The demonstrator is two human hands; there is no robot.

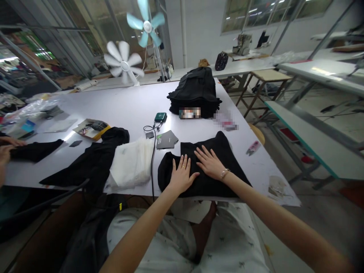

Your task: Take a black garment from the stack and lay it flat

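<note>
We are pressing both palms flat, fingers spread and gripping nothing, on a folded black garment (204, 167) that is lying at the near edge of the white table (119, 104), toward its right end. Our left hand (182, 175) is resting on the garment's left half, with a ring showing on one finger; our right hand (209, 162) is lying just beside it, the fingertips almost touching, a bracelet at the wrist. To the left of the garment a stack of white sheets (131, 163) is sitting by the near edge, with a black cable (152, 151) running between the two. Farther left, loose black cloth (95, 161) is draping over the edge. A tall stack of folded black garments (195, 93) is standing near the far right side of the table. At the far left edge, another person's hand (5, 151) is touching a dark piece of cloth (36, 149).
</note>
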